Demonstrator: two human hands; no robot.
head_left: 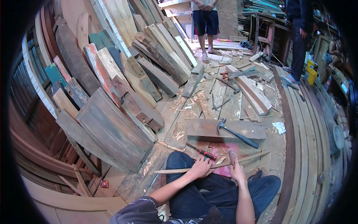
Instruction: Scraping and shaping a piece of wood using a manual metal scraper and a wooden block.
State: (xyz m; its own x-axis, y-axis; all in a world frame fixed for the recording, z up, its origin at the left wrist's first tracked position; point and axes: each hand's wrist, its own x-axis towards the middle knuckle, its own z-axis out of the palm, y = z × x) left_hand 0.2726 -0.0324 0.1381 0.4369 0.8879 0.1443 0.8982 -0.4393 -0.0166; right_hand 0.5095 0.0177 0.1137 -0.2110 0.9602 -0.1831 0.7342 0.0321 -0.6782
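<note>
I sit cross-legged with a thin wooden strip point(253, 156) lying across my lap, its tapered end pointing right. My left hand point(201, 167) is closed on the strip left of its middle. In my right hand point(237, 171) is a short brown wooden piece point(232, 157), held upright where it crosses the strip; whether it is a tool's handle I cannot tell. Just beyond my left fingers lies a tool with a red and black handle point(207, 154), its thin shaft pointing left. A claw hammer point(238, 135) with a dark handle rests on a thick wooden block point(199, 130) in front of me.
Planks and thick boards point(112, 127) lean in rows on the left. Wood shavings, a handsaw point(242, 73) and long beams point(250, 93) cover the floor ahead. Stacked long planks point(302, 149) run along the right. Two people stand farther back; another sits at the far right.
</note>
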